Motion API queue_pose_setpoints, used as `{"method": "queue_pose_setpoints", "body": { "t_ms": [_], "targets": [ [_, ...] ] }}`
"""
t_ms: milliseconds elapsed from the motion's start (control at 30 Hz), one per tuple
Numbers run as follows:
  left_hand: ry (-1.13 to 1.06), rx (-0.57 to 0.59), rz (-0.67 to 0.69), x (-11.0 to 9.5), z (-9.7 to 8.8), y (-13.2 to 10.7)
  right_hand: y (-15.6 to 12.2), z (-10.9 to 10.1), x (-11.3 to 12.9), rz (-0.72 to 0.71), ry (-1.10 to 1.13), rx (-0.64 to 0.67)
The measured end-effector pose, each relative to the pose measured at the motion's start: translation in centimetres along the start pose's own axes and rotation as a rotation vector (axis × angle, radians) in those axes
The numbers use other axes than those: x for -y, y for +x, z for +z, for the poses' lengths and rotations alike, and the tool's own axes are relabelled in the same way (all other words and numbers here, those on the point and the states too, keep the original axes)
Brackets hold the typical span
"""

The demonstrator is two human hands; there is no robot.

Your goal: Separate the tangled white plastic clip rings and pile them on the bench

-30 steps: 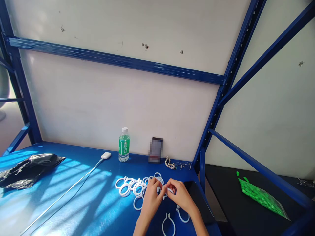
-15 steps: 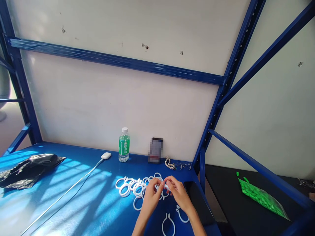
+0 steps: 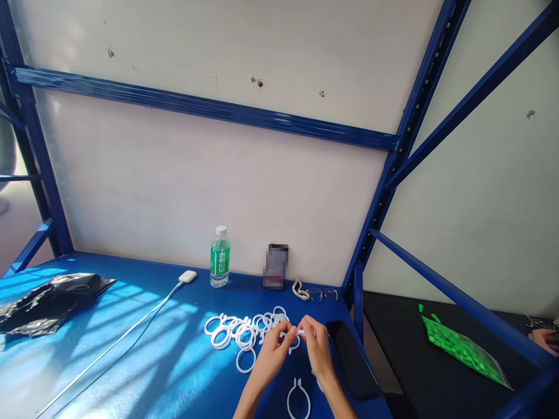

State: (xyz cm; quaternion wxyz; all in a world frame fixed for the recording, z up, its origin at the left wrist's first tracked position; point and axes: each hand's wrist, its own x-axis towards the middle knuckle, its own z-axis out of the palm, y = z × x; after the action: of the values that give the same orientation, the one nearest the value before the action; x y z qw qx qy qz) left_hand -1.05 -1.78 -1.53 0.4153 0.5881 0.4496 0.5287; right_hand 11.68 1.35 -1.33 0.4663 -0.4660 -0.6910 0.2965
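White plastic ring (image 3: 292, 334) pinched between the fingertips of both hands, held just above the blue desk (image 3: 144, 361) near its right front part. Left to right: crumpled black bag (image 3: 48, 299) at far left edge of desk, well apart from the hands; white cable (image 3: 117, 343) running diagonally from front left up to a white adapter (image 3: 187, 276); broad bare sunlit desk between bag and cable, and between cable and rings. Green-label water bottle (image 3: 220, 256) upright by the back wall, blurred dark box (image 3: 276, 266) just right of it. Pile of white rings (image 3: 242, 331) lies left of and touching the area under the hands. Left hand (image 3: 273, 355) closed on the ring's left side, right hand (image 3: 317, 349) closed on its right side, fingertips nearly meeting. One open ring (image 3: 299, 398) lies flat near the front edge, below the hands. Dark flat phone-like slab (image 3: 351, 361) at desk's right edge, just beside right hand. Blue rack upright (image 3: 384, 192) bounds desk on right. Beyond it, black surface (image 3: 406, 355) with green bag (image 3: 463, 349); another person's hand (image 3: 544, 338) at far right edge.
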Motion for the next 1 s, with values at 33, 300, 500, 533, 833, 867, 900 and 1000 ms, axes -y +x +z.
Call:
{"method": "queue_pose_setpoints", "body": {
  "t_ms": [33, 300, 500, 533, 833, 867, 900, 1000],
  "targets": [
    [-0.004, 0.019, -0.005, -0.1, 0.0, 0.0, 0.0, 0.0, 0.0, -0.001, 0.004, 0.0],
    [-0.074, 0.091, -0.067, -0.3, -0.2, 0.1, -0.1, -0.2, 0.2, -0.053, -0.01, -0.036],
    [-0.134, 0.097, -0.036, -0.3, -0.3, 0.1, -0.1, -0.1, 0.1, -0.067, -0.016, -0.04],
    [-0.129, 0.09, -0.032, -0.2, -0.3, 0.1, -0.1, -0.1, 0.2, -0.067, -0.016, -0.029],
    [0.371, -0.278, 0.118, 1.3, -0.1, 0.2, 0.6, -2.0, 1.3, 0.014, -0.328, 0.062],
    [0.439, -0.321, 0.128, 1.5, -0.2, 0.2, 0.7, -2.5, 1.3, 0.042, -0.398, 0.072],
    [0.506, -0.366, 0.135, 1.7, -0.3, 0.2, 0.8, -3.1, 1.2, 0.072, -0.461, 0.091],
    [0.715, -0.482, 0.141, 2.2, -0.8, 0.3, 1.0, -4.5, 0.7, 0.193, -0.47, 0.297]
  ]
}}
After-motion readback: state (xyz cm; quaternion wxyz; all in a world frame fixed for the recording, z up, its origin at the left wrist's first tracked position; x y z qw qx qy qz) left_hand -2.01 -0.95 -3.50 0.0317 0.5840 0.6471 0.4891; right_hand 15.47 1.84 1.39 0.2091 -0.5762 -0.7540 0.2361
